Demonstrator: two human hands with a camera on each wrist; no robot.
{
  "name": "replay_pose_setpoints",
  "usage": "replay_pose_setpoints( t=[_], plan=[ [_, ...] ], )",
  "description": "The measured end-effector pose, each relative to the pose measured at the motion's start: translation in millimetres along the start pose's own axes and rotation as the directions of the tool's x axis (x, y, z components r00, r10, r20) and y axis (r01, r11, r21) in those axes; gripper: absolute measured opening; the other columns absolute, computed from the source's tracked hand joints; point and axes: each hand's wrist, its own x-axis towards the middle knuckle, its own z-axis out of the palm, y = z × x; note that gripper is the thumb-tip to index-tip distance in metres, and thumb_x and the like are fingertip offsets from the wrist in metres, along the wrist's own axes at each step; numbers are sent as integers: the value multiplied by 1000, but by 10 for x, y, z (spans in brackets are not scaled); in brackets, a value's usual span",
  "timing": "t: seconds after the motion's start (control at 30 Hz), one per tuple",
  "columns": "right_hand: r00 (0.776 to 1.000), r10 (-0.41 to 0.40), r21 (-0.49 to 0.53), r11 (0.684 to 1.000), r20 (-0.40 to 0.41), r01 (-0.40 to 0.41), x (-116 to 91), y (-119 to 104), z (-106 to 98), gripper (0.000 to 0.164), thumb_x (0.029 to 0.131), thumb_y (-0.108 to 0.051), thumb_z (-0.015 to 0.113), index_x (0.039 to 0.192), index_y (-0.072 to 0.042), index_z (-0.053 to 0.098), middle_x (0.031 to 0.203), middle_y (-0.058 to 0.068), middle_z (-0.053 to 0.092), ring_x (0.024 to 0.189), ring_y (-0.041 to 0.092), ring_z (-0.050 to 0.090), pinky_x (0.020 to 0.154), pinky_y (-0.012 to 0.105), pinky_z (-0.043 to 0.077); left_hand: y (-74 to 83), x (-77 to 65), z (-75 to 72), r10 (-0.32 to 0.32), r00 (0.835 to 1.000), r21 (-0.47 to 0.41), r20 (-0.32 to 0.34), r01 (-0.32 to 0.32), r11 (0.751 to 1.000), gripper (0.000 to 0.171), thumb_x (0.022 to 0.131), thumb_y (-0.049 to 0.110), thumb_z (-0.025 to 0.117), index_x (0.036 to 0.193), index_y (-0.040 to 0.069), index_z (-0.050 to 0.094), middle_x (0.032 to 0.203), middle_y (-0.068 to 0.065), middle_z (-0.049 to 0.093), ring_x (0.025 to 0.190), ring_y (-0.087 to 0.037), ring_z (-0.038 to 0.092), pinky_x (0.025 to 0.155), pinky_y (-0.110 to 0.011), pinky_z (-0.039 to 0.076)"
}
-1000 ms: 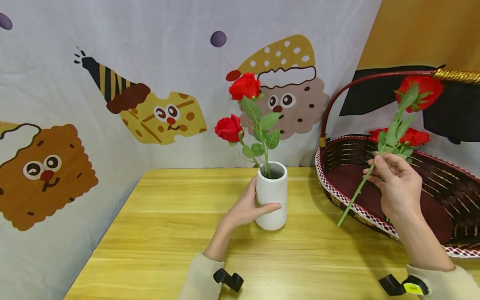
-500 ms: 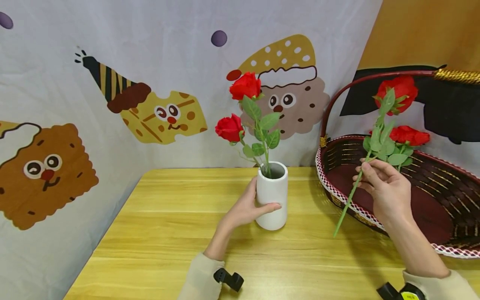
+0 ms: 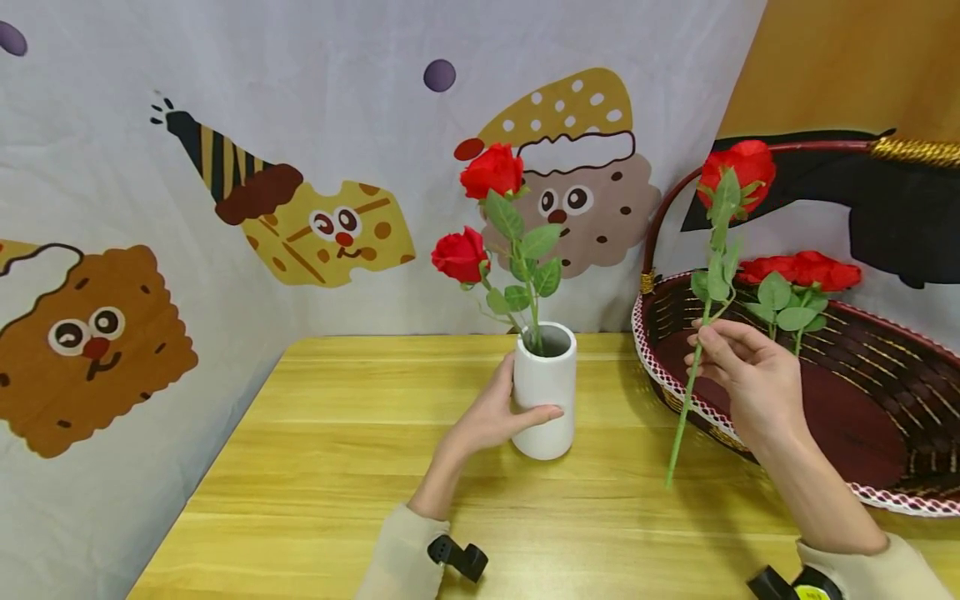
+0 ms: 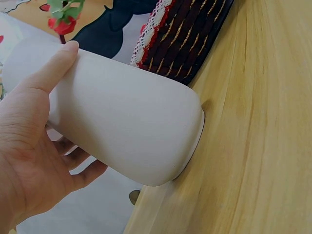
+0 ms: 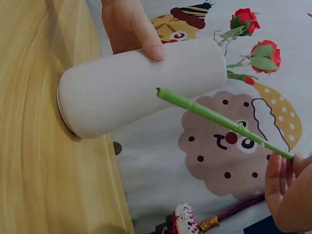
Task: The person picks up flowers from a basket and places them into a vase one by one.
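Note:
A white vase (image 3: 546,408) stands upright on the wooden table, and my left hand (image 3: 491,417) grips its left side, thumb across the front. Two red roses (image 3: 491,172) with green leaves stand in it, leaning left. My right hand (image 3: 757,375) pinches the green stem of another red rose (image 3: 738,177) between thumb and fingers, bloom up and stem end above the table. In the right wrist view that stem (image 5: 214,117) passes in front of the vase, apparently apart from it. The left wrist view shows the left thumb and fingers around the vase (image 4: 122,112).
A dark woven basket (image 3: 750,446) with a white-and-red trimmed rim and an arched handle stands at the right. More red roses (image 3: 802,271) lie in it. Behind the wooden table (image 3: 322,467) hangs a cloth (image 3: 337,100) printed with cartoon biscuits.
My right hand has moved left with the rose, away from over the basket, and the stem has turned more upright. The left hand and vase have stayed put.

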Motion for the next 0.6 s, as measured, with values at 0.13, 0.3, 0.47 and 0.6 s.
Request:
replay_pose_setpoints(
  t=[0.13,0.3,0.47,0.6],
  plan=[
    [1000,-3,-7,1000,20,3,22,-14,64,12,95,5,64,105,5,71,97,8,75,69,19,71,66,28,59,-4,-3,0,-5,1000,-5,3,5,1000,88,88,33,81,155,31,24,139,10,47,125,-11,50,108,-43,40],
    [999,-23,-9,1000,35,23,65,-44,137,13,95,6,64,106,5,71,99,9,75,68,19,71,65,27,59,-9,-2,-1,-6,1000,-9,4,6,1000,89,88,33,81,155,32,23,139,10,47,125,-11,50,109,-44,39],
    [997,-60,-18,998,43,61,122,-80,201,14,94,7,64,106,6,71,100,9,75,67,19,71,64,27,59,-5,4,2,1,1000,-4,1,-1,1000,90,88,32,81,156,33,23,139,11,47,125,-11,50,109,-43,39],
    [995,-85,-14,996,45,85,175,-125,254,13,94,7,65,105,7,71,101,10,75,67,19,71,64,27,59,-6,4,3,1,1000,-3,1,-1,1000,90,87,32,81,156,32,23,139,11,48,125,-11,50,109,-43,39]
  ],
)
